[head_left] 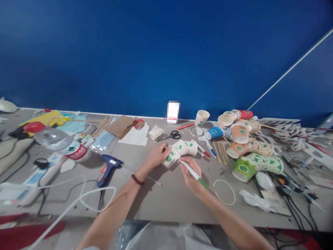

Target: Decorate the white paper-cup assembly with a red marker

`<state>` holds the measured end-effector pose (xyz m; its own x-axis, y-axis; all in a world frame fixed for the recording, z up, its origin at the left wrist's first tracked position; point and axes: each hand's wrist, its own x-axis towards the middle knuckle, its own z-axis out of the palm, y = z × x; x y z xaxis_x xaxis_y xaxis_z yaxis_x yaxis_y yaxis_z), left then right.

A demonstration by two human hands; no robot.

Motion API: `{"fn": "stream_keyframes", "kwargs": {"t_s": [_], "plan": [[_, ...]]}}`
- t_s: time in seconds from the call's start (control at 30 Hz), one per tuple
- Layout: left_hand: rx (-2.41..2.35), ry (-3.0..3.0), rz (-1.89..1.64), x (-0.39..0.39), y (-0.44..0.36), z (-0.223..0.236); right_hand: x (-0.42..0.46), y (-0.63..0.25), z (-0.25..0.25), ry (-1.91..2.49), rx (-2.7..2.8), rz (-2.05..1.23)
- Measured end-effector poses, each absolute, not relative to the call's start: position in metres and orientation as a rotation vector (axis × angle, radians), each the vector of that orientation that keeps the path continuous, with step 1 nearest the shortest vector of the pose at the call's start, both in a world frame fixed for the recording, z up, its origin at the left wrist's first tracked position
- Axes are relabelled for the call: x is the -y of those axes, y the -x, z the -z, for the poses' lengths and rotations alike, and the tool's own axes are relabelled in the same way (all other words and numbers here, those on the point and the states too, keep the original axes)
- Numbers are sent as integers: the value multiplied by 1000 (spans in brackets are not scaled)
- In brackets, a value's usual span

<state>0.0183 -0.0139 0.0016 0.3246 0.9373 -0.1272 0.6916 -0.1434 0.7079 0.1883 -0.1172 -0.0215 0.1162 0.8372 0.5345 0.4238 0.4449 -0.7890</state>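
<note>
My left hand [156, 156] is closed on the left end of several paper cups [181, 148], white with green clover prints, joined in a curved row. In my right hand [191, 182] is a white and green marker pen [191, 171], its tip end touching or very near the cups' lower side. Black-handled scissors [175, 134] lie just beyond the cups. Red and blue pens [204, 151] rest to their right. Part of the cups is hidden behind my left fingers.
A plastic bottle [63, 144], blue glue gun [109, 170] and power strip [43, 177] are on the left. Stacked coloured cups [243, 168] and wooden sticks [221, 152] lie right. A single cup [201, 118] stands near the blue wall [156, 52]. A white cable [80, 194] loops at front left.
</note>
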Motion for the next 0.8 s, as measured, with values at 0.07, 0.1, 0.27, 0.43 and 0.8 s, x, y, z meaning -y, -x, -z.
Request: {"fn": "stream_keyframes", "kwargs": {"t_s": [0.07, 0.1, 0.27, 0.43, 0.8], "plan": [[-1417, -1913, -486, 14, -19, 1, 117, -188, 21, 1160, 1484, -419], [-1409, -1912, -499, 14, -20, 2, 117, -188, 22, 1159, 1470, -413], [-1386, -1903, -436, 19, -22, -4, 118, -189, 27, 1178, 1454, -488], [-1540, -2063, -613, 25, -20, -17, 113, -194, 23, 1237, 1505, -436], [-1065, -2176, -325, 88, -44, -65, 105, -207, 14, 1373, 1689, 149]]}}
